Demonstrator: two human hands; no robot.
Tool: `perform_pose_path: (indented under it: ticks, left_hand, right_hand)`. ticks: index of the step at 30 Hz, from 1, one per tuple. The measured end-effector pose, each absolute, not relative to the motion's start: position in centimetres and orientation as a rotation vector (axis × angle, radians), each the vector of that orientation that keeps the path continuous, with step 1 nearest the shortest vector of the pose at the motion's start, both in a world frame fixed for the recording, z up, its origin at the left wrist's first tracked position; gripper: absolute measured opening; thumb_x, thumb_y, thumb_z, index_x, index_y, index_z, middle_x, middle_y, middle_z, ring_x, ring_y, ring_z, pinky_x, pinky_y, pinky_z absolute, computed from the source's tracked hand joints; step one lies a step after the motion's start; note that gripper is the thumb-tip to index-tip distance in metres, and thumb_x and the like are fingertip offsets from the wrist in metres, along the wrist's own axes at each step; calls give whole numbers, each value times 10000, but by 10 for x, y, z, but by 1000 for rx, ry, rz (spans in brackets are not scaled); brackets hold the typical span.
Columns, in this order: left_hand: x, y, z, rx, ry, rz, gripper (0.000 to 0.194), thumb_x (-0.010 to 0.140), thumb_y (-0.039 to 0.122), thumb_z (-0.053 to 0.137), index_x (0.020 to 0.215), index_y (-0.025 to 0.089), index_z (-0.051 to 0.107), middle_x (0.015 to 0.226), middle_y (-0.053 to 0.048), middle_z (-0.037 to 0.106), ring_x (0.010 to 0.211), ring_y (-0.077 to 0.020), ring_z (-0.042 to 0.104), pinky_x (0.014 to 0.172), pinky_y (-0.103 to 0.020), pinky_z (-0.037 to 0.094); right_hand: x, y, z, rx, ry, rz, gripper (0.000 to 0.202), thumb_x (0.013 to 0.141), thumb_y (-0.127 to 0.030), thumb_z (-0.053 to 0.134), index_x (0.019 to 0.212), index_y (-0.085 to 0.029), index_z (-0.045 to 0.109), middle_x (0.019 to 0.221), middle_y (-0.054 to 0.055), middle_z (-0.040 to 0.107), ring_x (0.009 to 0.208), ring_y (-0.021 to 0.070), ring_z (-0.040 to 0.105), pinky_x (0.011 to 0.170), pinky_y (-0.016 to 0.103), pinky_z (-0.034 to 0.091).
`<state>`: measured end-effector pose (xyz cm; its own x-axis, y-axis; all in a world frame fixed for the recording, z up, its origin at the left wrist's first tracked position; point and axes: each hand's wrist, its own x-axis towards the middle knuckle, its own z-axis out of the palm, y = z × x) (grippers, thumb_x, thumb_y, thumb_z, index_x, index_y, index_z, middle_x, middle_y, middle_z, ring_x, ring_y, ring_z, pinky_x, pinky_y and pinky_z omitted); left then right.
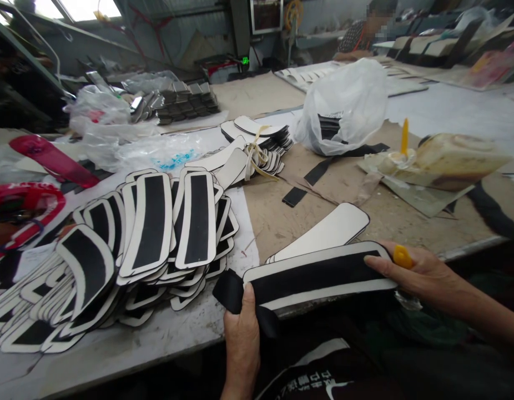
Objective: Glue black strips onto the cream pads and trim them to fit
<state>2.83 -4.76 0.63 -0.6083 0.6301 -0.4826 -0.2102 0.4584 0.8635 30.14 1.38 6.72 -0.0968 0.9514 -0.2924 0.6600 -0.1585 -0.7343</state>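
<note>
Between my two hands, a long white panel (282, 303) with rounded corners is held at the table's front edge, and a black strip (315, 276) lies along its middle. My left hand (243, 333) is closed on the panel's left end, thumb on top, where a loose tail of the black strip (228, 291) hangs past the end. At the right end, my right hand (401, 264) grips the panel with its thumb pressing on the strip. It wears a yellow ring-like piece (402, 256) on a finger. Plain white panels (323, 230) lie just behind.
A large heap of white panels with black strips (146, 222) spreads over the left. Behind are a tied bundle (257, 153), a clear plastic bag (348, 105) and a glue-stained container (457, 158) with a yellow stick (404, 136). Another person (361, 36) sits across the table.
</note>
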Motion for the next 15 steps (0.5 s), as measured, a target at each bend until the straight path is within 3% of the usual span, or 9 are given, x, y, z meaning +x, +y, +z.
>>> perform_pose_path:
  ticks: [9, 15]
  left_hand:
    - [20, -51, 10, 331, 1629, 1304, 422, 776, 419, 638, 1126, 186, 598, 1174, -75, 644, 1142, -222, 547, 1016, -328, 389]
    - [17, -48, 19, 141, 1539, 1266, 436, 739, 356, 694, 1131, 185, 606, 1073, -81, 689, 1062, -237, 604, 931, -343, 477]
  right_hand:
    - [305, 15, 65, -1760, -1531, 1402, 374, 754, -570, 566, 787, -200, 611, 715, 31, 631, 627, 187, 570, 535, 261, 472]
    - [304, 14, 62, -1602, -1348, 1594, 353, 748, -533, 617, 755, -181, 617, 715, 4, 614, 623, 143, 555, 552, 230, 465]
